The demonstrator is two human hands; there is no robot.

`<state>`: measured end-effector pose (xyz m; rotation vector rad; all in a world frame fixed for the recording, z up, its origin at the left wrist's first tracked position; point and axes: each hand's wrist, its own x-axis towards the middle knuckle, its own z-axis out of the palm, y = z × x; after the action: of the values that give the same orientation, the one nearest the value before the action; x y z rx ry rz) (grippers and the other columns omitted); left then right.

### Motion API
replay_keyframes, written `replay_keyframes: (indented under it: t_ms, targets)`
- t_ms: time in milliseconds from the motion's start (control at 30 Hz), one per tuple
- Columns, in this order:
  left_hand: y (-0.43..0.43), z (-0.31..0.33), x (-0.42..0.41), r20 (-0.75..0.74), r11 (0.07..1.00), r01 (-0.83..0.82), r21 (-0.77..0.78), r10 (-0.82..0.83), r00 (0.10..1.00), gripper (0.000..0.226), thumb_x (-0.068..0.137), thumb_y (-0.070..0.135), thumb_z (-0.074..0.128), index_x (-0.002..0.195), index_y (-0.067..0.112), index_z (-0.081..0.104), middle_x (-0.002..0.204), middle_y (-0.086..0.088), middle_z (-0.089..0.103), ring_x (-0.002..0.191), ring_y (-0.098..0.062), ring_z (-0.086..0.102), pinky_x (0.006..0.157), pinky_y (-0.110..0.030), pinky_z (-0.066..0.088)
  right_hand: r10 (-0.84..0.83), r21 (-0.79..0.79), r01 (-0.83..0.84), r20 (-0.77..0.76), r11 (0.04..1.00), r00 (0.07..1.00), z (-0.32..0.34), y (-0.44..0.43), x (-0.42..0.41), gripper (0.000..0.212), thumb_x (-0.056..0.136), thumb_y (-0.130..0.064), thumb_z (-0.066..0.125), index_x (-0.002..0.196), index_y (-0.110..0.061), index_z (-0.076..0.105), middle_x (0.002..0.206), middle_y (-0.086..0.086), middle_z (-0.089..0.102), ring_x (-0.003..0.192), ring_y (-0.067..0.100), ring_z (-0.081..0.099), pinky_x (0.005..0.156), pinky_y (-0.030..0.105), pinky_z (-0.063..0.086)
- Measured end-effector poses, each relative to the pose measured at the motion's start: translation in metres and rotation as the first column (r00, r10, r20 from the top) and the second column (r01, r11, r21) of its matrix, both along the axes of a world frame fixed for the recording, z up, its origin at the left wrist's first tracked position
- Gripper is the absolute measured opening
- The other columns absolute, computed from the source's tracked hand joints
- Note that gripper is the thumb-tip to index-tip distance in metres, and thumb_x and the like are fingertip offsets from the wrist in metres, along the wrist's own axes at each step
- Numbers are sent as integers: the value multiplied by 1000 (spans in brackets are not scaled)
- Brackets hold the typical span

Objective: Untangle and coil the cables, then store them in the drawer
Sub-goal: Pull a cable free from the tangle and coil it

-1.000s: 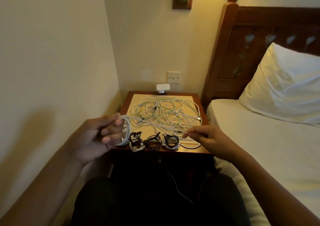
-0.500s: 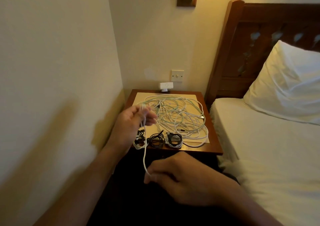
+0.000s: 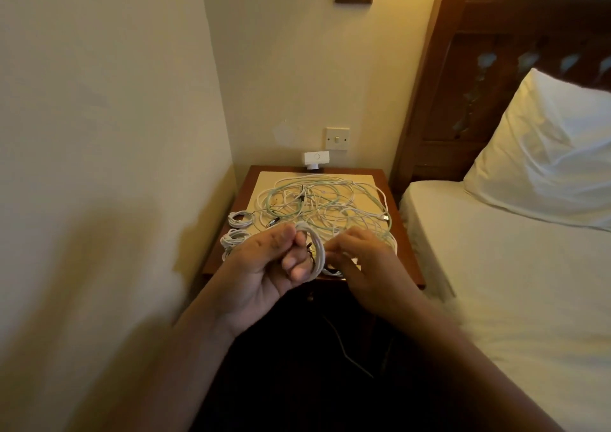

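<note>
Coils of white cable, two small ones, lay just left of and beyond the left hand at the table edge. The nearer one was partly hidden by the thumb side of that hand.

The left hand faced palm up with its fingers curled round a white loop of cable. This loop stood upright between the two hands, long axis running up and down. It was seen almost edge-on, so its opening faced sideways toward each hand. A small dark bit showed beside the fingers, too small to identify.

Below the hands the table front was dark and no drawer could be made out. A thin dark cord trailed down there.

The right hand was blurred, with its fingertips at the loop; whether they pinched the cable could not be told.

Beyond both hands a tangle of white and pale green cable sprawled over a cream mat, its near edge hidden behind the knuckles.

Right of the right hand lay the bed. Its pillow was cut off by the frame.
</note>
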<state>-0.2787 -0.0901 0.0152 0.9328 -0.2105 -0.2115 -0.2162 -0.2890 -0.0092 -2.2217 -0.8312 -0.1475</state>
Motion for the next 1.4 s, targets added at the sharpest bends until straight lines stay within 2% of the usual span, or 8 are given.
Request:
replay_keyframes:
  t_ms: [200,367,467,600,767,1033,1233,1400]
  targets:
    - [-12,-18,-2,-253,986,-131,-99,102,962,30,103,23,43,85,3,55,62,-7,44,61,-19,54,62,-26,56,25,-61,-35,-154,998,988,-16,1,-6,13,98,-22,68,88,-31,71,84,-10,68,79,3,62,71,19,45]
    - [-16,-36,-6,-323,989,-144,30,146,935,30,100,24,48,84,4,63,58,-4,39,69,-21,47,76,-31,45,16,431,263,-544,863,839,-21,0,-14,5,97,-8,68,99,-9,72,86,6,79,80,12,77,73,23,59]
    - [-25,-41,-9,-324,995,-89,50,101,941,32,99,24,48,79,6,66,60,-4,40,65,-17,40,71,-31,40,22,497,360,-609,789,793,-28,3,-18,7,94,-10,72,100,-9,73,90,7,80,87,21,77,82,34,61]
    - [-30,-43,-13,-245,983,-85,163,124,962,27,99,23,50,83,5,63,71,-6,52,65,-14,47,69,-28,44,134,569,468,-719,676,682,-33,7,-26,11,93,-8,71,103,-2,69,91,15,79,80,24,76,68,29,59]
    - [-30,-56,-15,-105,844,-263,467,349,931,28,99,28,53,82,13,69,82,-6,67,73,-14,59,74,-31,52,244,565,501,-786,656,567,-38,6,-28,20,88,-13,73,105,-4,67,93,15,78,82,23,76,67,28,59]
    - [-27,-68,-14,126,568,-431,701,497,859,22,104,26,56,96,26,77,95,7,75,89,0,67,72,-10,48,266,466,342,-828,816,494,-50,14,-31,24,99,-25,61,112,-17,80,114,5,77,114,23,68,100,40,49]
    - [-29,-75,-20,344,350,-510,786,436,831,13,99,25,64,102,33,74,98,13,68,95,4,63,75,-5,45,204,378,333,-867,864,454,-49,20,-35,33,88,-46,71,110,-22,76,106,-3,77,110,19,67,94,39,45]
    - [-26,-71,-24,397,319,-535,782,406,823,14,97,25,67,102,30,78,95,16,69,94,0,64,75,-8,45,248,393,279,-864,876,439,-47,14,-33,21,95,-14,68,115,-14,71,101,1,77,97,14,71,88,35,53]
